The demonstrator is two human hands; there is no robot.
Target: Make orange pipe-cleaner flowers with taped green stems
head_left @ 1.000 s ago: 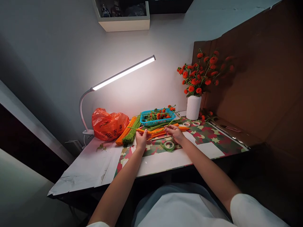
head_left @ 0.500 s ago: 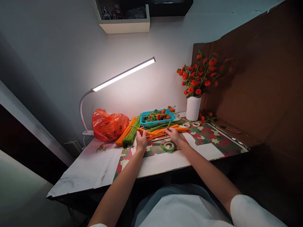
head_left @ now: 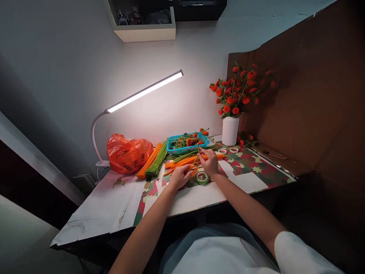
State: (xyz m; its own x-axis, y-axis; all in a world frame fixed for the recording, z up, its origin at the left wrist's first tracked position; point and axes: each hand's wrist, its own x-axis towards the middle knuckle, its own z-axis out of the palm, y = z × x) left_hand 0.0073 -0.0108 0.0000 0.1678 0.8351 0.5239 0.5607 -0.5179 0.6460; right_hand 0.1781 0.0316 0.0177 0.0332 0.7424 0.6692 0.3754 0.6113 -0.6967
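Along the left edge of the desk [head_left: 94,213], bare white paper covers the top; a white lamp [head_left: 137,97] rises from its clamp by the wall and throws its lit bar out over the work; just beside the clamp sits a crumpled orange plastic bag [head_left: 127,153]; next to that lie two bundles of fuzzy stems side by side, an orange bundle [head_left: 146,164] and a green bundle [head_left: 156,160], both slanting toward the wall. Further right, on the camouflage-print mat [head_left: 248,161], the left hand [head_left: 179,177] is curled with its fingers pressed together on the near end of an orange stem [head_left: 190,170], which slants up toward the other hand; whether it grips more than one strand I cannot tell; behind it lies a loose heap of orange and green stems [head_left: 182,160], and behind that a blue basket [head_left: 173,146] holding small orange flowers on green stalks. Close to both hands a roll of green tape [head_left: 202,177] lies flat on the mat; the right hand [head_left: 209,161] hovers just above it, fingertips pinching the thin green stalk [head_left: 197,149] that stands up from the orange stem. Near the wall to the right stand two small white tape rolls [head_left: 228,150], then a ribbed white vase [head_left: 230,131] filled with orange flowers; brown cardboard [head_left: 313,95] closes off the right side.
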